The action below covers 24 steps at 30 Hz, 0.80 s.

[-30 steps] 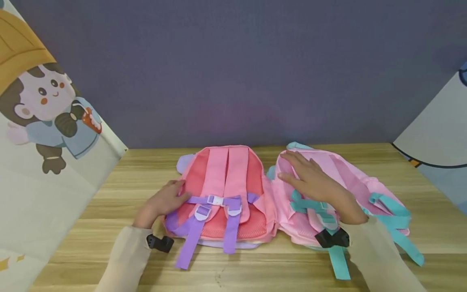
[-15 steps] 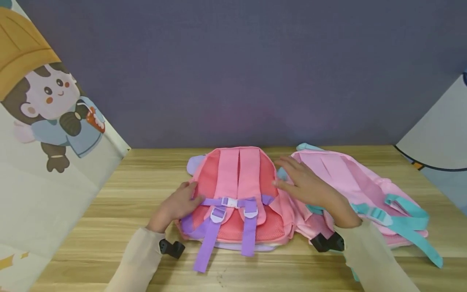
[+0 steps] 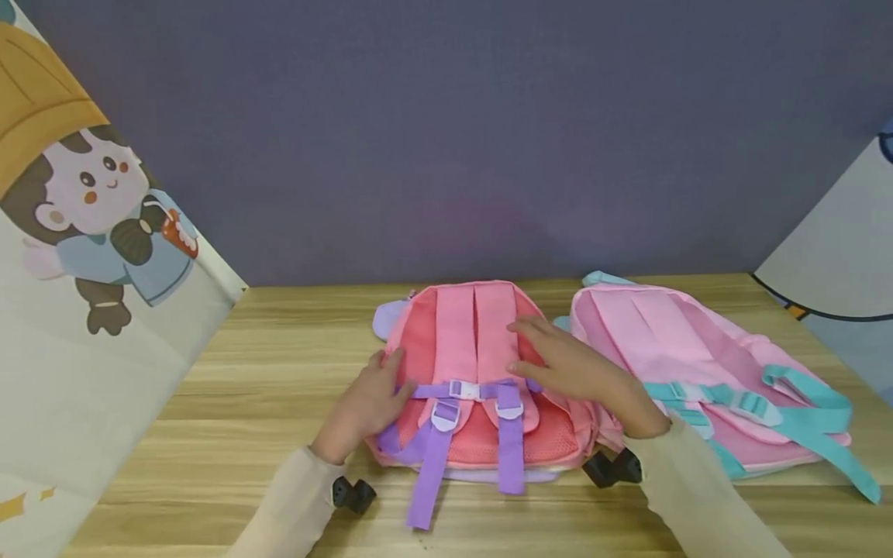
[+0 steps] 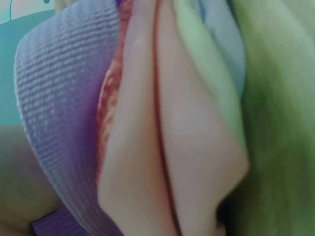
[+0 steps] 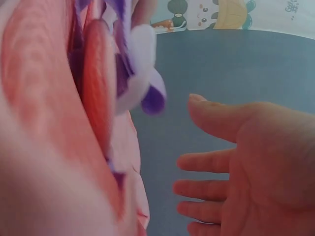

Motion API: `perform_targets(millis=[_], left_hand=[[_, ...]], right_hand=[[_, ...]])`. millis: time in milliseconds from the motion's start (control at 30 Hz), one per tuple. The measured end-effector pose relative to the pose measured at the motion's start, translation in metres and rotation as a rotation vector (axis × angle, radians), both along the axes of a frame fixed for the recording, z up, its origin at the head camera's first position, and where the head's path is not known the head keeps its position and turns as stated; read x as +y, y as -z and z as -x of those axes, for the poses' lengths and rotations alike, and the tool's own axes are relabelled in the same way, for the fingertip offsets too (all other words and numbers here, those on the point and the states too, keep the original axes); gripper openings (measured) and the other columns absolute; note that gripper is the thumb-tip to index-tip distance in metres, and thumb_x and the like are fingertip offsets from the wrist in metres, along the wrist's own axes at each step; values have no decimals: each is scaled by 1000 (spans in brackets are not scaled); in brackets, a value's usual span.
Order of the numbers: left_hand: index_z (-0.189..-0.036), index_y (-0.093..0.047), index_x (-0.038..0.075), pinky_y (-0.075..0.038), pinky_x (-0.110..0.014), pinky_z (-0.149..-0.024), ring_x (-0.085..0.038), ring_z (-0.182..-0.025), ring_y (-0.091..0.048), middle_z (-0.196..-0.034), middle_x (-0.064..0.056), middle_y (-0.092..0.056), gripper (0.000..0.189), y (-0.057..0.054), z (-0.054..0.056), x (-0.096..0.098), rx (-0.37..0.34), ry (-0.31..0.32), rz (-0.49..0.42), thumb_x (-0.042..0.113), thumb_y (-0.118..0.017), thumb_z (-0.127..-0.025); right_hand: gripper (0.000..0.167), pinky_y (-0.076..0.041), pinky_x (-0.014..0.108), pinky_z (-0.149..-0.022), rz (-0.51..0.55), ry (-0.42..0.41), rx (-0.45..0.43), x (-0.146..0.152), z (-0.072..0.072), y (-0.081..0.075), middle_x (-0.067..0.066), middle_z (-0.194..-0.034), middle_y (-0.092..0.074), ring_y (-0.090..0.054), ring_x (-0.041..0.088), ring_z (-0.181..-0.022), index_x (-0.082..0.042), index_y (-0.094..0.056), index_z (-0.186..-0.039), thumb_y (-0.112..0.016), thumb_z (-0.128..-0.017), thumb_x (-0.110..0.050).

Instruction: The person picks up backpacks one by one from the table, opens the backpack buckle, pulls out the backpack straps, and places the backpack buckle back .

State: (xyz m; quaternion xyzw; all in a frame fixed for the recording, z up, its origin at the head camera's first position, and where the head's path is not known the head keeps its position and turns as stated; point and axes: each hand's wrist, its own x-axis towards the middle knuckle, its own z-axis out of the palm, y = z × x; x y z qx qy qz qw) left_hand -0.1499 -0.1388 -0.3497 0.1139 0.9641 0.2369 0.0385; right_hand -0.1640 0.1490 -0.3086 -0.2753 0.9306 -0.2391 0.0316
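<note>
A coral-pink backpack (image 3: 456,329) lies on the table with its strap side up and purple webbing (image 3: 432,469) trailing toward me. My left hand (image 3: 366,399) rests at its left side, fingers extended onto the edge. In the left wrist view the backpack's side (image 4: 138,137) and a purple strap (image 4: 64,98) fill most of the picture. My right hand (image 3: 579,368) hovers over the backpack's right side, holding nothing. The right wrist view shows that hand (image 5: 266,172) with thumb and fingers spread, apart from the backpack. A white buckle (image 3: 465,390) joins the shoulder straps.
Directly right lies a light pink backpack (image 3: 656,325) with teal straps (image 3: 816,418), partly behind my right forearm. A lavender flap (image 3: 388,318) sticks out from the coral backpack's upper left. Beyond the wooden table (image 3: 279,372) rises a dark wall (image 3: 474,139).
Both backpacks have slid right along the table, my left hand moving with the coral one. My right hand went from above the light pink backpack to above the coral one.
</note>
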Motion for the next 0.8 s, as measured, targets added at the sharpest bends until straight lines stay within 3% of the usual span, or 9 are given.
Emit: perform_targets(millis=[133, 367, 500, 667, 800], left_hand=[[-144, -34, -3, -40, -57, -100, -51, -123, -45, -140, -38, -34, 58, 1, -4, 10, 21, -15, 14, 24, -52, -96], [-142, -37, -3, -46, -57, -91, -49, -118, -50, -137, -36, -40, 57, 3, -10, 22, 68, -34, 61, 27, -53, -96], [-138, -42, -2, -49, -56, -87, -46, -118, -51, -134, -32, -45, 54, 3, -14, 27, 152, -29, 126, 27, -55, -94], [-125, -53, -3, -48, -49, -91, -39, -114, -55, -125, -26, -54, 46, 1, -20, 37, 373, 57, 179, 23, -61, -89], [-121, -57, -3, -47, -48, -93, -37, -116, -55, -125, -25, -56, 42, -1, -23, 45, 418, 141, 113, 19, -64, -86]], right_hand=[[65, -34, 56, -106, 3, -3, -9, -2, -1, 6, 24, -144, -40, -38, 42, -133, 0, -39, -140, -59, -92, -39], [66, -39, 50, -103, 25, -59, 10, -9, 1, 17, 20, -138, -46, -49, 34, -123, 0, -37, -140, -63, -90, -35], [70, -41, 48, -103, -4, -62, -41, -14, 0, 21, 16, -137, -47, -51, 30, -119, -1, -37, -140, -67, -87, -36], [79, -42, 46, -102, -41, -61, -102, -18, -2, 27, 12, -140, -45, -51, 26, -117, -4, -36, -143, -71, -82, -42], [79, -42, 46, -102, -15, -69, -93, -22, -3, 34, 12, -138, -47, -52, 26, -118, -3, -40, -140, -75, -78, -38]])
